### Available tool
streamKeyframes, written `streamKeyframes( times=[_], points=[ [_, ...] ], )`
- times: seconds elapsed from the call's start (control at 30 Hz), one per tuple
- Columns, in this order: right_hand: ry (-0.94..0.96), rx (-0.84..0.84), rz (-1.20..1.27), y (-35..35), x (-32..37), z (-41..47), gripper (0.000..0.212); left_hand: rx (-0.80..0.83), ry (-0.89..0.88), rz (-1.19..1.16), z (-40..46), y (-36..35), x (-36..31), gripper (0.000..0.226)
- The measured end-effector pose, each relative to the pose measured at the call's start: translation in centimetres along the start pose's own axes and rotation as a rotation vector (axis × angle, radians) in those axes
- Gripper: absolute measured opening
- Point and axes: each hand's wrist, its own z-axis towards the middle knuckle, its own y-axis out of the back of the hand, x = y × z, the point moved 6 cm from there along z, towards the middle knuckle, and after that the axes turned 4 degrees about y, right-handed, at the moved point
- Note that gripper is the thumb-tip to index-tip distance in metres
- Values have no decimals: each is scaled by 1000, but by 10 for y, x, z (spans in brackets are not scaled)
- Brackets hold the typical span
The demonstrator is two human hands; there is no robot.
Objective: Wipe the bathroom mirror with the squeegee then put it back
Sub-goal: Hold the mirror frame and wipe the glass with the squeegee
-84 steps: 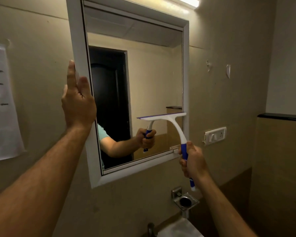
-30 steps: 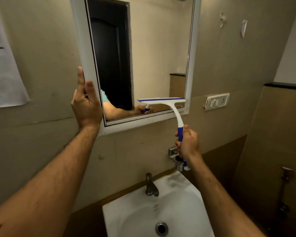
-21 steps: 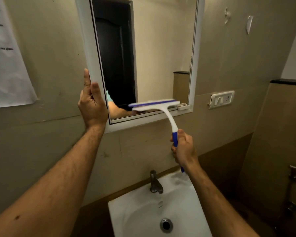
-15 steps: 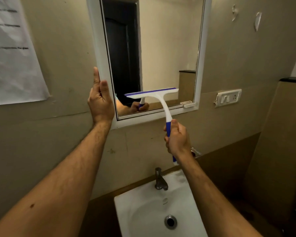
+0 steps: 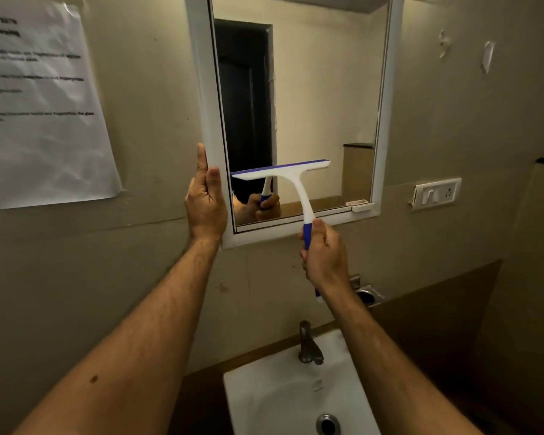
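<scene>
A white-framed mirror (image 5: 380, 127) hangs on the beige wall. The squeegee (image 5: 291, 183) is white with a blue blade edge and a blue grip. Its blade lies level against the lower left part of the glass. My right hand (image 5: 324, 259) is closed around the blue grip just below the mirror's bottom edge. My left hand (image 5: 205, 202) holds the lower left side of the frame, fingers pointing up along its outer edge. The glass reflects a dark doorway and my hand with the squeegee.
A white sink (image 5: 255, 387) with a metal tap (image 5: 308, 343) sits below. A small metal holder (image 5: 368, 293) is fixed to the wall right of my wrist. A switch plate (image 5: 437, 193) is at right, a paper notice (image 5: 41, 102) at left.
My right hand has carried the squeegee from the mirror's lower right to its lower left and lifted the blade slightly. My left hand stays on the frame. The view has tilted up a little.
</scene>
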Motion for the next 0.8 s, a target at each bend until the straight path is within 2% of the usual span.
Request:
streamKeyframes(
  times=[0.1,0.2,0.3,0.5,0.67,0.8],
  points=[
    [-4,8,-2,-3,-16,-12,35,-2,-10,-14,-2,1,-4,49],
    [-25,24,-35,-4,-35,-26,32,11,-23,-31,-3,1,-4,66],
    [-52,41,-12,0,-39,-31,30,14,-10,-35,-3,2,-7,70],
    [-20,37,55,0,-17,-15,40,-9,-15,14,-2,1,-5,51],
    [-31,56,14,-8,-29,-22,32,27,-29,24,1,-2,1,46],
    [-56,33,-14,-4,-50,-34,32,-22,-46,39,-2,4,-8,48]
  ],
)
